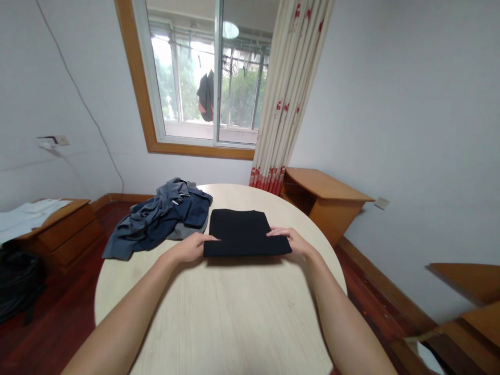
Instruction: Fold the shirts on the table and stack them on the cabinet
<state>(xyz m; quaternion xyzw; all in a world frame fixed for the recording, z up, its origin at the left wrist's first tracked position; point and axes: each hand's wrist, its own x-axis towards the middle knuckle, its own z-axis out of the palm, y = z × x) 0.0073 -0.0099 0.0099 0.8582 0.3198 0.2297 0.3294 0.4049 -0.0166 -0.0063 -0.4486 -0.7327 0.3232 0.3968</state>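
Observation:
A black garment (pixel 240 226), folded into a flat rectangle, is in front of me over the round pale table (pixel 234 312). Its near edge is lifted off the tabletop and casts a shadow below. My left hand (pixel 194 247) grips the left end of that edge, thumb on top and the other fingers hidden underneath. At the right end, my right hand (pixel 291 240) holds the same edge, with fingers lying over the top of the cloth. What kind of garment it is cannot be told from its folded shape.
Left of the black cloth lies a crumpled pile of grey and navy clothes (pixel 167 213), partly hanging over the table's edge. A wooden desk (pixel 328 192) stands behind to the right, beside the curtain (pixel 289 99). A low wooden cabinet (pixel 66 234) and a dark bag (pixel 19 281) are at the left.

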